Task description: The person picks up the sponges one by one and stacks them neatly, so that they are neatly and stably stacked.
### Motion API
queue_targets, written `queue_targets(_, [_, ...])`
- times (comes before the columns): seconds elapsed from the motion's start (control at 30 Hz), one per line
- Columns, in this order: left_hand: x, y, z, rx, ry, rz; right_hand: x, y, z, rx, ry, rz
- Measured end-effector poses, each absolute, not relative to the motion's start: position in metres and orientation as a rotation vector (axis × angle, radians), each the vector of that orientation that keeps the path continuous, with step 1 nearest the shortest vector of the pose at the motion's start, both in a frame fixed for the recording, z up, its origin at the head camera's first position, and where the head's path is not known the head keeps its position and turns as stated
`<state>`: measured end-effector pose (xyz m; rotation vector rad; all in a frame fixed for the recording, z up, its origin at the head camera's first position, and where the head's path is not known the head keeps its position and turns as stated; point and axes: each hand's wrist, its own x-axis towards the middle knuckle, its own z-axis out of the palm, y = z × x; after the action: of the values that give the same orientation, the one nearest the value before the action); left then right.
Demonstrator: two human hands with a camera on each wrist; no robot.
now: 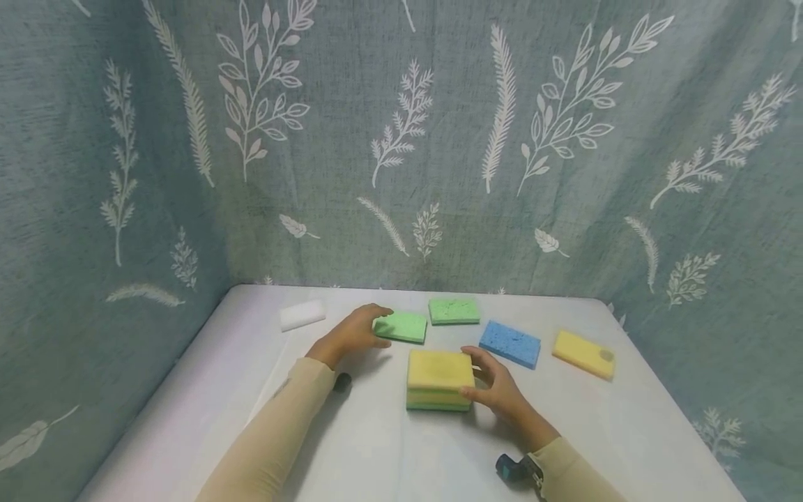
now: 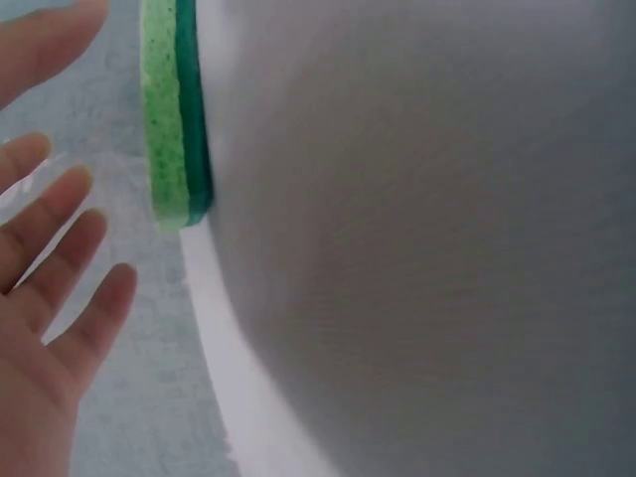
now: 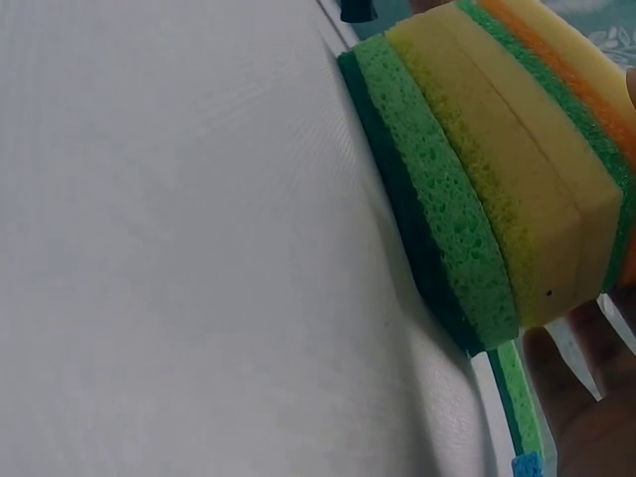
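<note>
A stack of sponges [image 1: 439,380] stands mid-table, its top yellow. In the right wrist view the stacked sponges [image 3: 477,159] show dark green, light green, yellow, cream, green and orange layers. My right hand [image 1: 495,390] holds the stack by its right side, thumb at the front corner and fingers at the back corner. To the left, my left hand [image 1: 356,331] hovers with spread fingers beside a light green sponge [image 1: 403,326] lying flat. The left wrist view shows that sponge [image 2: 167,119] with a dark green underside, apart from the fingers.
Behind the stack lies a second green sponge [image 1: 454,311]. A blue sponge [image 1: 509,343] and a yellow sponge [image 1: 580,352] lie to the right. A white block [image 1: 302,315] is at the back left. Patterned curtain [image 1: 401,230] borders the white table's [image 1: 370,453] back and sides.
</note>
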<state>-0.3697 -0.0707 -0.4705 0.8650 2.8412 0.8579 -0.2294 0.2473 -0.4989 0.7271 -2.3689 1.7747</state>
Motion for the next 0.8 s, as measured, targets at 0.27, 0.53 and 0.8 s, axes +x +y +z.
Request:
queue_targets(0.27, [-0.386, -0.068, -0.472, 0.955, 2.86, 0.83, -0.231, 0.248, -0.499, 0.663, -2.443, 1.754])
queue_targets(0.53, [-0.393, -0.064, -0.48, 0.846, 2.781, 0.879, -0.227, 0.24, -0.486, 0.674, -2.452, 1.689])
queue_targets(0.8, [-0.397, -0.061, -0.482, 0.835, 2.801, 0.823, -0.214, 0.231, -0.458, 0.68, -2.473, 1.689])
